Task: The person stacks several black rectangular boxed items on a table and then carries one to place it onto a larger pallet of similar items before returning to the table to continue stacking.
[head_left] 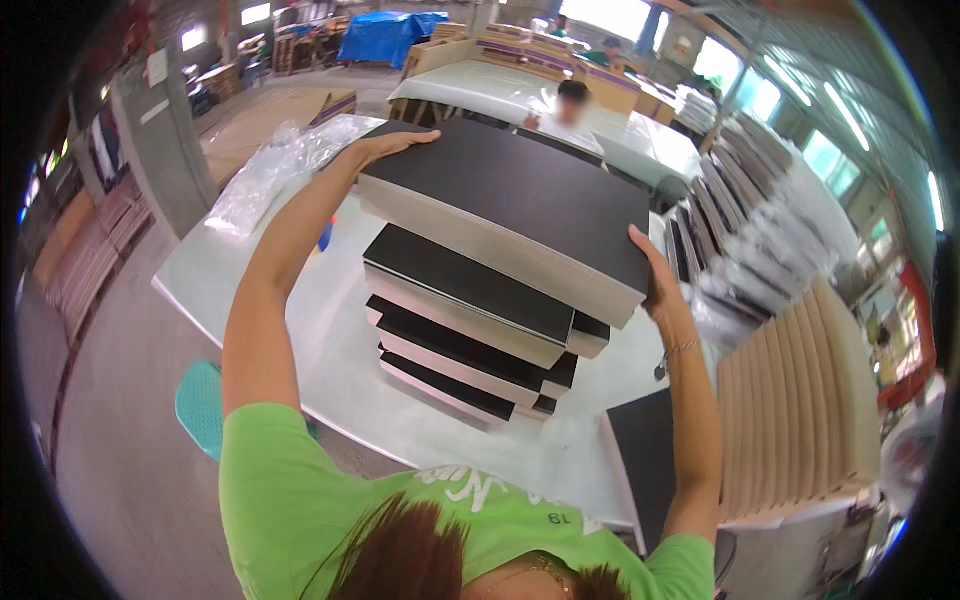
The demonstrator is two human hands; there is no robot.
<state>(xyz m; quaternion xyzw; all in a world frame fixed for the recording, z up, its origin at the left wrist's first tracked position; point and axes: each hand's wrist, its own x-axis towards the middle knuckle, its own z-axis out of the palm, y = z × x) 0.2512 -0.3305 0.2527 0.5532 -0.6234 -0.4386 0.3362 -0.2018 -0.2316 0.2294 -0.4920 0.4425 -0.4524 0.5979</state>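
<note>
Black-topped box held w/ both hands: left hand, right hand fingers wrapped on edges, above stack.

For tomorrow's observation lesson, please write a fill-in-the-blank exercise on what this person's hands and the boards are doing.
1. Both hands grip one large ____-topped board.
2. The left hand holds its far corner; the right hand holds its ____ edge.
3. Below it, similar boards lie in a ____ on the white table.

Missing words: black; right; stack
</note>
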